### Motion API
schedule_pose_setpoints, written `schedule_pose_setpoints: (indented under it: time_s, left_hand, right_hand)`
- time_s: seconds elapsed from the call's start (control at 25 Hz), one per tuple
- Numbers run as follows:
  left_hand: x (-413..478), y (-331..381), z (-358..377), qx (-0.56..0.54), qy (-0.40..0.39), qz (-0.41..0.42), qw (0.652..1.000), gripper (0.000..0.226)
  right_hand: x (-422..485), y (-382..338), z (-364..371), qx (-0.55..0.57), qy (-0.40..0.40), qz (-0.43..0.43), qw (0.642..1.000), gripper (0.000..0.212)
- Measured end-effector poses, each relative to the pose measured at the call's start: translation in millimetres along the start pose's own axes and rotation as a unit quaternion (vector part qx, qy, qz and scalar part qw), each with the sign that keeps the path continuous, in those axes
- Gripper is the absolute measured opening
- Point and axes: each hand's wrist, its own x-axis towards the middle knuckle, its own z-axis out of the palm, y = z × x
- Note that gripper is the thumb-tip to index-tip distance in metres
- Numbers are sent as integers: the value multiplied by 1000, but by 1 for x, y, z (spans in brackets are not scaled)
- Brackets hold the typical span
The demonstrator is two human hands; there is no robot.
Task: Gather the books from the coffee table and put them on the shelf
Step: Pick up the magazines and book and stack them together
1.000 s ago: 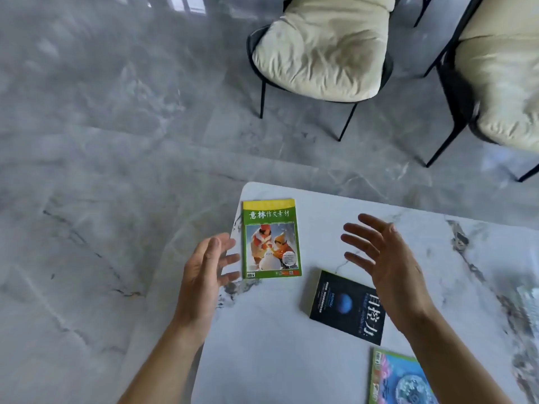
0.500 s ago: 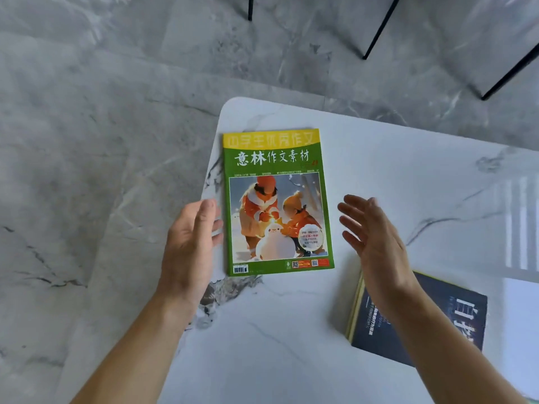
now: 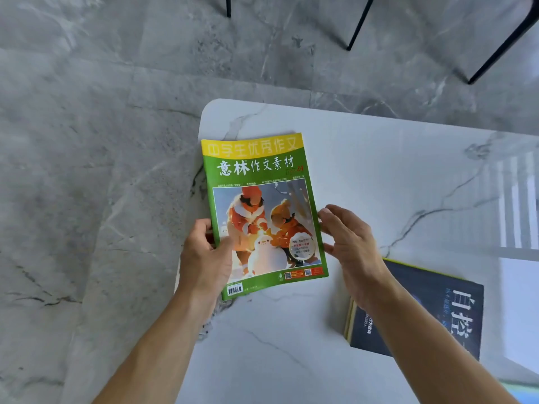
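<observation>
A thin green and yellow magazine (image 3: 262, 199) with a snowman picture lies near the left corner of the white marble coffee table (image 3: 379, 170). My left hand (image 3: 205, 258) grips its lower left edge, thumb on the cover and fingers underneath. My right hand (image 3: 350, 249) is open, its fingertips at the magazine's right edge. A dark blue book (image 3: 431, 313) with white lettering lies to the lower right, partly hidden by my right forearm.
Grey marble floor (image 3: 87, 141) surrounds the table on the left and beyond. Black chair legs (image 3: 358, 24) stand on the floor past the table's far edge. A strip of another colourful cover (image 3: 525, 387) shows at the bottom right edge.
My left hand has closed on the magazine's lower left edge and tilted it slightly. My right hand has moved in to its right edge. The camera has moved closer.
</observation>
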Motion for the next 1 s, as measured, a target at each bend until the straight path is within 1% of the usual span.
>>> schedule_pose_setpoints:
  time_s: [0.08,0.2,0.24,0.32,0.44,0.48,0.6,0.72,0.8,0.92,1.0]
  left_hand:
    - [-2,-3,0,-35,-21,10,999,18]
    - [-11,0,-8,-69,-33,53,996,33]
    - [-14,4,-11,-83,-41,59,994,35]
    - [-20,12,-16,-95,-67,71,991,34]
    - [-31,28,-21,-92,-103,110,984,32]
    - [-37,35,-21,-94,-109,118,983,32]
    - [-57,51,-20,-85,-115,143,979,33]
    - [-83,63,-4,-83,-131,161,975,39]
    - [-103,65,17,-78,-155,170,970,39]
    - [-134,64,60,-54,-204,198,957,37]
    - [-160,62,97,-19,-220,224,949,38]
  right_hand:
    - [-1,1,-1,6,-3,6,1000,46]
    - [-6,3,-2,6,13,8,1000,49]
    - [-8,1,-3,6,18,14,1000,49]
    - [-14,-7,-8,23,16,18,999,39]
    - [-28,-23,-14,75,25,-4,997,17]
    - [-33,-29,-18,84,33,-19,996,13]
    - [-48,-44,-32,114,49,-54,991,10]
    - [-64,-50,-59,129,81,-78,985,11]
    - [-80,-45,-89,135,106,-95,980,13]
    - [-108,-23,-145,151,153,-114,970,13]
    - [-129,1,-187,168,191,-114,960,12]
